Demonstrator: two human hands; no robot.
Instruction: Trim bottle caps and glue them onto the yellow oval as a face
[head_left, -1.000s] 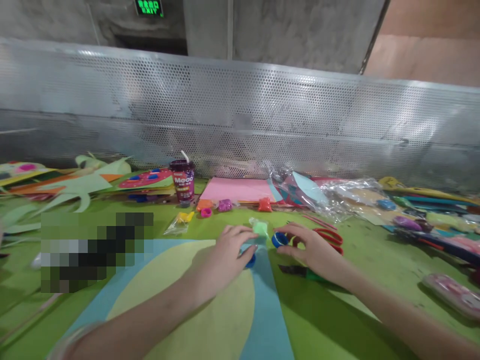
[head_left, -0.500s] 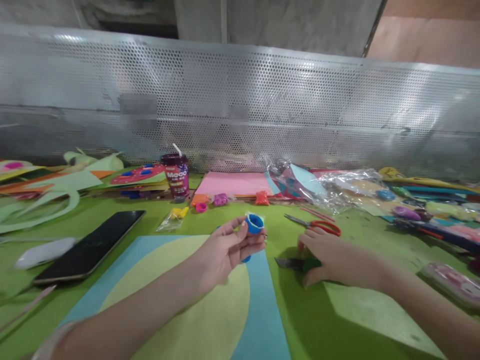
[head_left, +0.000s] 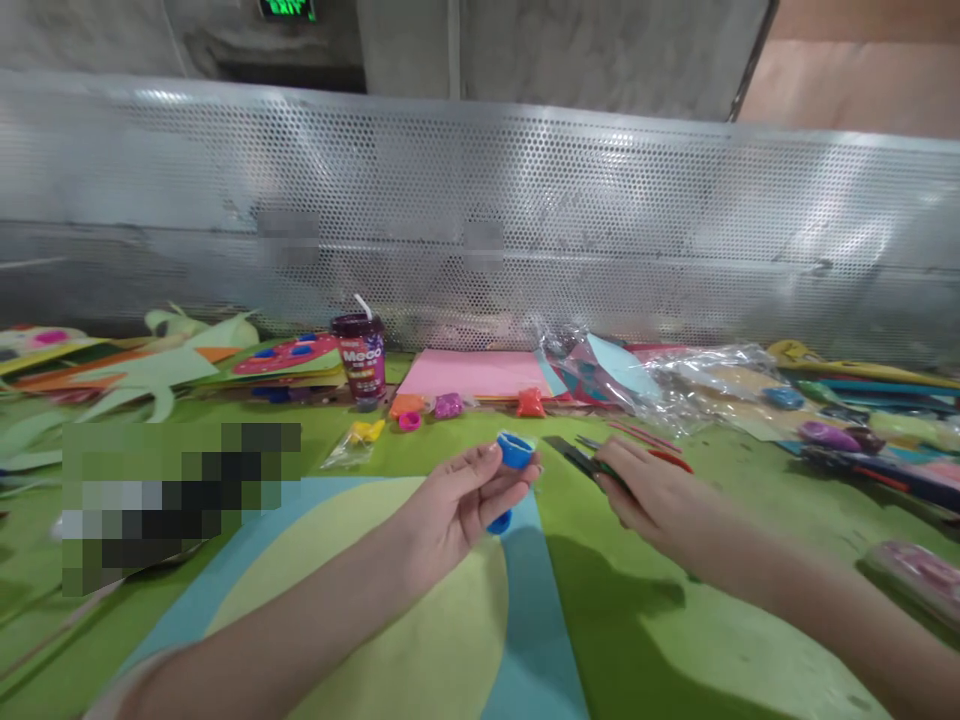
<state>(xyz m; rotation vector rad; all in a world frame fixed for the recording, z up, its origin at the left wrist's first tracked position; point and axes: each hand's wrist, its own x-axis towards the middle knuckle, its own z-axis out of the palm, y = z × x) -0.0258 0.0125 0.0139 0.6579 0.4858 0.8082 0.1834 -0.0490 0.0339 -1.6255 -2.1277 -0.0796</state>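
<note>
A small blue cup-shaped piece [head_left: 516, 452] with a pale rim is pinched between the thumb and fingers of my left hand [head_left: 457, 495]. Beneath those fingers another blue bit [head_left: 499, 522] shows; most of it is hidden. My right hand [head_left: 652, 495] grips a knife [head_left: 574, 458] with a dark flat blade and a green handle, mostly covered by the fingers. The blade points up and left toward the blue piece, a short gap apart from it. Under my left arm lies a light blue sheet [head_left: 536, 600] bearing a large pale yellow-green round shape [head_left: 405, 610].
Red-handled scissors [head_left: 671, 460] lie just behind my right hand. Small bags of orange, purple and red clay [head_left: 530, 403] line up before pink paper [head_left: 476, 373]. A purple drink cup [head_left: 361, 362] stands left of them. Clear plastic wrapping [head_left: 697, 385] is at right, a perforated metal panel [head_left: 480, 200] behind.
My right hand has raised the knife off the green tabletop and brought it toward the blue piece, its blade now slanting up. My left hand keeps its hold almost unchanged.
</note>
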